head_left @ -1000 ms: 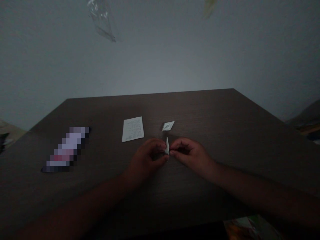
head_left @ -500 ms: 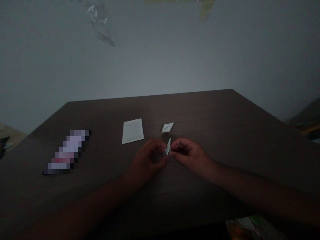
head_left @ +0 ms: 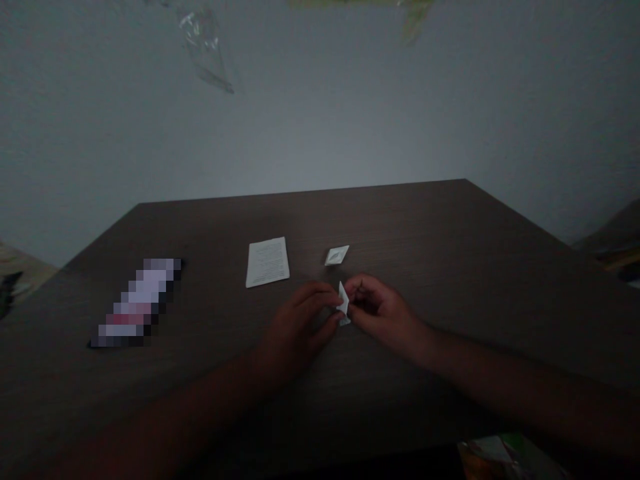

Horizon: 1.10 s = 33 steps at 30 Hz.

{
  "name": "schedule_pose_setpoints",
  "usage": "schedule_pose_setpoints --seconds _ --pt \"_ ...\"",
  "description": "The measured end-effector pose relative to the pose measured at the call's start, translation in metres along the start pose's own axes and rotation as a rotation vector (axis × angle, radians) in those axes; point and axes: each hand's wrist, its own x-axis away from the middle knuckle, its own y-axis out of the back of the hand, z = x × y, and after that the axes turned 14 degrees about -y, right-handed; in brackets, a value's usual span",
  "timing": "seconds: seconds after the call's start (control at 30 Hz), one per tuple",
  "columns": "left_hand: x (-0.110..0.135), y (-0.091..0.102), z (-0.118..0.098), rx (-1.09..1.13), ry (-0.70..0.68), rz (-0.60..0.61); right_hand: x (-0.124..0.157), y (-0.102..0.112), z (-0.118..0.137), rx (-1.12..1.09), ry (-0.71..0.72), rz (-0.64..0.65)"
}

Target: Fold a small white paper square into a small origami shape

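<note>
A small folded white paper piece (head_left: 343,303) stands on edge on the dark wooden table (head_left: 430,233), pinched from both sides. My left hand (head_left: 300,323) presses its fingertips against the paper's left face. My right hand (head_left: 383,313) has curled fingers closed on the right side. A second small folded paper (head_left: 337,255) lies flat just beyond my hands. Further left lies a white printed sheet (head_left: 267,261).
A blurred-out oblong object (head_left: 137,303) lies on the table's left part. Clear plastic (head_left: 205,43) hangs on the pale wall behind. Colourful printed paper (head_left: 500,453) shows below the table's near edge at the right.
The paper piece has tilted and shifted slightly right between my fingers, and my left fingers have stretched out further along it. Both hands stay in the same place.
</note>
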Motion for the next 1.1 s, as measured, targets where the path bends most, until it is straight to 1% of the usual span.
schedule_pose_setpoints --seconds 0.2,0.3,0.4,0.5,0.63,0.77,0.93,1.1 --pt "-0.002 0.001 -0.005 -0.008 -0.070 -0.005 0.002 0.000 0.009 0.057 -0.023 -0.013" --pt "-0.003 0.002 -0.007 0.016 -0.074 0.005 0.002 0.000 0.010 0.094 0.004 -0.028" --pt "-0.003 0.002 -0.005 0.033 -0.024 -0.010 0.002 0.001 0.010 0.154 0.054 -0.074" --pt "-0.004 0.001 -0.002 0.069 0.046 -0.022 0.003 0.003 0.011 0.208 0.083 -0.088" --pt "-0.007 0.002 -0.004 0.123 0.113 -0.022 0.004 0.003 0.015 0.276 0.126 -0.121" --pt "-0.010 0.005 -0.007 0.201 0.187 -0.012 0.005 0.001 0.019 0.299 0.145 -0.118" --pt "-0.011 0.005 -0.007 0.259 0.245 -0.005 0.005 0.001 0.018 0.303 0.156 -0.131" --pt "-0.008 0.001 -0.001 0.349 0.323 -0.065 0.003 0.004 0.017 0.286 0.153 -0.123"
